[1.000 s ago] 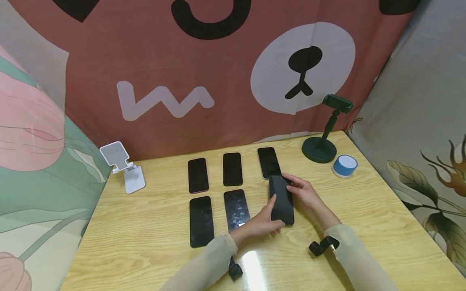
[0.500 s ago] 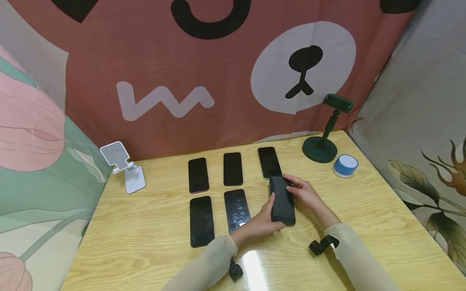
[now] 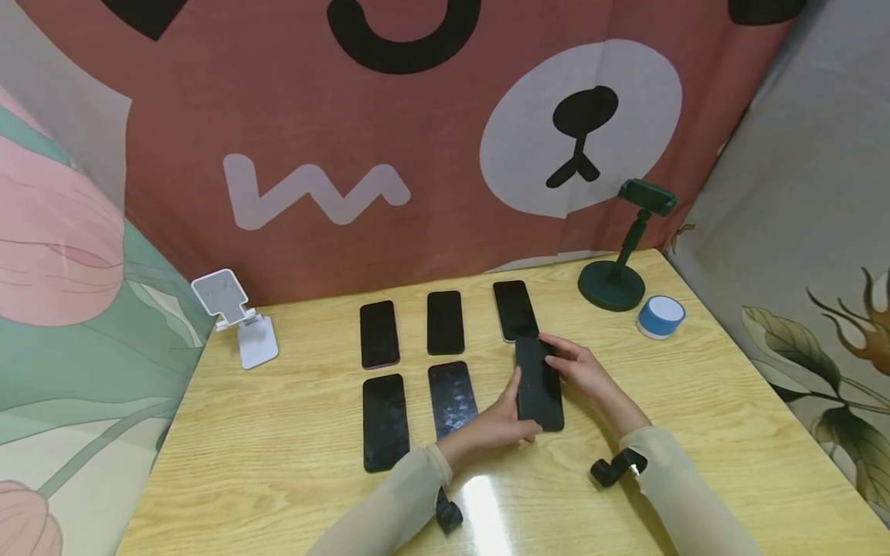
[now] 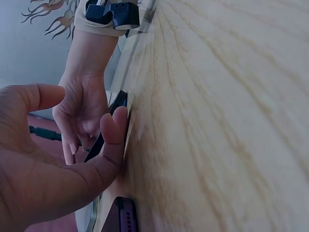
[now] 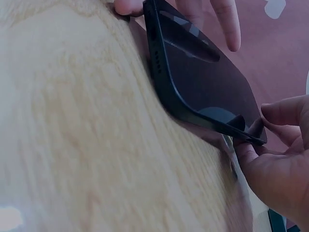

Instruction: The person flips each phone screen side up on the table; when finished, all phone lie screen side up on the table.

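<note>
Both hands hold a dark smartphone (image 3: 538,386) at the right end of the front row, near the table surface. My left hand (image 3: 497,425) holds its left edge and near end, thumb along the side. At its upper right corner, my right hand (image 3: 584,374) pinches the phone; the right wrist view shows the right thumb (image 5: 270,174) at the edge and a finger near the glass. That view also shows the phone (image 5: 203,77) tilted, with its port end and side visible. Just behind it lies a black phone (image 3: 515,310). Left of it is a phone with a smudged screen (image 3: 452,398).
More dark phones lie on the wooden table (image 3: 264,463): two in the back row (image 3: 378,334) (image 3: 445,323) and one front left (image 3: 385,423). A white stand (image 3: 257,341) is at left. A green stand (image 3: 612,286) and blue-white round item (image 3: 660,317) are back right.
The held phone's tilt and sheen change slightly, with its face greyer half a second ago and darker now. Both hands keep nearly the same places on it.
</note>
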{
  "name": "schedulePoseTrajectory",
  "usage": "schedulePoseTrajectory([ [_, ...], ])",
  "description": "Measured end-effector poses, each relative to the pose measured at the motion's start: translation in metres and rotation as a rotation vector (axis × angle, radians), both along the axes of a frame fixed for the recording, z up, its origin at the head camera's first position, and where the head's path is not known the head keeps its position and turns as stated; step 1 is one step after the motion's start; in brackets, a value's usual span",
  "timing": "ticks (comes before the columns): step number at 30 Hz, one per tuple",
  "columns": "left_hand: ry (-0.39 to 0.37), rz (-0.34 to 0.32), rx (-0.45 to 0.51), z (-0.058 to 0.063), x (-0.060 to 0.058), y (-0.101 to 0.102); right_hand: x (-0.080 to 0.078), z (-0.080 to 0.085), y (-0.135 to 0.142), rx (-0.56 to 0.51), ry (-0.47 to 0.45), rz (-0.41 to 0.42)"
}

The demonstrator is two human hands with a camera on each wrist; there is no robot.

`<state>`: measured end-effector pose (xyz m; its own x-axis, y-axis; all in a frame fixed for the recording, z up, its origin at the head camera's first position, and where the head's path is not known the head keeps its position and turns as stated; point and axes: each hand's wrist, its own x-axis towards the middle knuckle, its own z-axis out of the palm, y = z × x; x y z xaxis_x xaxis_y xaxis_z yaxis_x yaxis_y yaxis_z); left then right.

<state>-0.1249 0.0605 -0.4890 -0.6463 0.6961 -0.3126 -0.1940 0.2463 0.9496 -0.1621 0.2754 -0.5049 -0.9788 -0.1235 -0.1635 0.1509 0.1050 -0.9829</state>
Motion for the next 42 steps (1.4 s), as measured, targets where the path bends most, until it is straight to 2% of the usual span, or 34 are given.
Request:
schedulePoseTrajectory([
  [8, -0.033, 0.028, -0.018, -0.0028, -0.0017, -0.0011, -0.0019, -0.0037, -0.0009, -0.017, -0.003, 0.011],
  [18, -0.032, 0.04, -0.01, -0.002, -0.0032, -0.0012, -0.0036, -0.0021, -0.0034, -0.018, -0.008, 0.02],
  [28, -0.045, 0.059, -0.013, -0.0036, -0.0057, -0.0015, -0.0053, -0.0014, -0.007, -0.055, -0.004, -0.009],
  [42, -0.064, 0.069, -0.024, -0.0037, -0.0073, -0.0008, -0.0057, -0.0007, -0.0098, -0.006, -0.008, -0.061],
])
